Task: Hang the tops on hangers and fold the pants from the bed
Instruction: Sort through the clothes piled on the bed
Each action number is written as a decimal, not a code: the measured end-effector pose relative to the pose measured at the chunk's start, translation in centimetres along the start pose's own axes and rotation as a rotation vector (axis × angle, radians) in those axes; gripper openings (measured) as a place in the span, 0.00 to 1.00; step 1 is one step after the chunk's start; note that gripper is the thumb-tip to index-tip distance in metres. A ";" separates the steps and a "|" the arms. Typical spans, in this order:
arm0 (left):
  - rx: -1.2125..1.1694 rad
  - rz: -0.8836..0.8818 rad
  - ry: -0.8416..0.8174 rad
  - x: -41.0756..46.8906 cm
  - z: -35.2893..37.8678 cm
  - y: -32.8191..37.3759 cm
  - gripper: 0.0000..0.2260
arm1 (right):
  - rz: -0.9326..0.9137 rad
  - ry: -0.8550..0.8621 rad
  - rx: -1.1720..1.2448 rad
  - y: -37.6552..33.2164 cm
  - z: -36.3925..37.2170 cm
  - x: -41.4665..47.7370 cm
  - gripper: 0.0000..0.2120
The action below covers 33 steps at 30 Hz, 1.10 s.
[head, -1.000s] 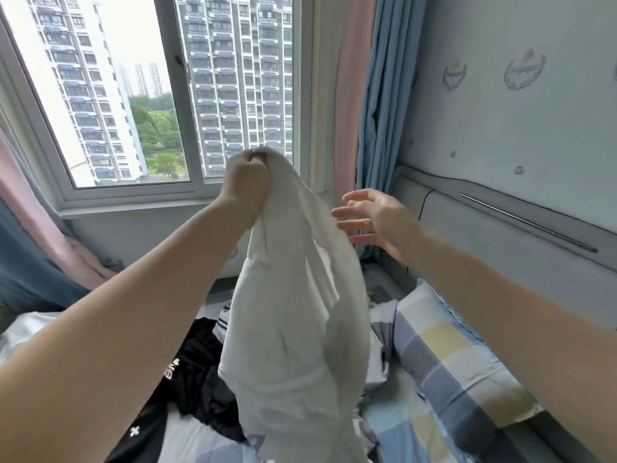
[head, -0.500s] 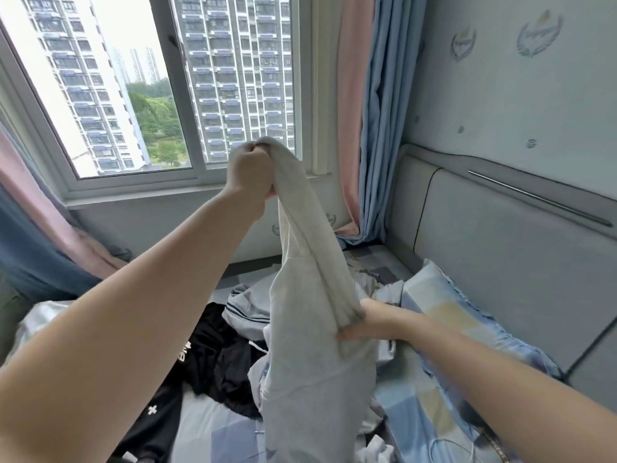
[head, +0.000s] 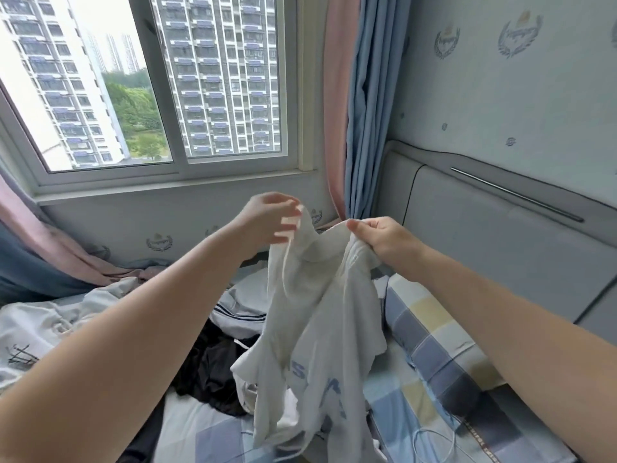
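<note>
The white top (head: pixel 317 312) is held up in the air over the bed (head: pixel 200 432), slung between two hands, with its lower part trailing towards the heap of clothes beneath. One side of its upper edge is pinched by the fingertips of the left hand (head: pixel 267 218), though these are blurred and the exact grip cannot be made out. The other side is bunched in the curled fingers of the right hand (head: pixel 380 237).

The cloth is judged thin, light and quite limp. It sags between the two grips and folds on itself so that its shape is hidden, and blue lettering is only partly seen low down. Little weight is expected and nothing fragile, but slack fabric can slip from a light pinch. For a hanger, hold is best taken at the two shoulder seams beside the neck opening, so that the body drops flat. No hanger is seen. A black garment (head: pixel 213 372) lies on the bed behind the top.
</note>
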<state>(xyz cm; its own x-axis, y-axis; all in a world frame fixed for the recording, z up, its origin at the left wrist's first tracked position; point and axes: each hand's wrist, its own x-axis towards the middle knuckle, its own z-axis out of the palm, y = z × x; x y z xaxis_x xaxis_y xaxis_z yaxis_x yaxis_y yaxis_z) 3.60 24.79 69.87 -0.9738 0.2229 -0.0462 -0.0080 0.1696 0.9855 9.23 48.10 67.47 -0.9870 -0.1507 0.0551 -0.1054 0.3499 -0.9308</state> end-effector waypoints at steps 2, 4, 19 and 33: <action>0.117 -0.022 -0.143 -0.5 0.9 -0.8 0.11 | -0.009 0.040 0.101 -1.2 0.0 0.0 0.20; 0.221 -0.008 -0.286 -1.2 1.9 -1.8 0.19 | 0.001 0.035 0.155 -2.0 -0.2 0.0 0.22; 0.184 0.182 -0.279 -2.6 7.9 -5.0 0.10 | -0.147 0.140 -0.099 -2.7 -1.8 1.1 0.19; -0.086 -0.088 0.085 -1.6 6.3 -2.4 0.14 | -0.036 0.090 -0.070 6.1 5.2 -4.0 0.07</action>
<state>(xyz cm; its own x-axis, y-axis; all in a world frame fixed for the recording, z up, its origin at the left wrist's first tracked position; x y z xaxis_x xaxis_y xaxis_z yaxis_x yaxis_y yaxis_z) 6.58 30.11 66.55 -0.9842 0.1281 -0.1226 -0.1100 0.1015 0.9887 13.20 46.06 59.74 -0.9890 -0.0818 0.1236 -0.1464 0.4101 -0.9002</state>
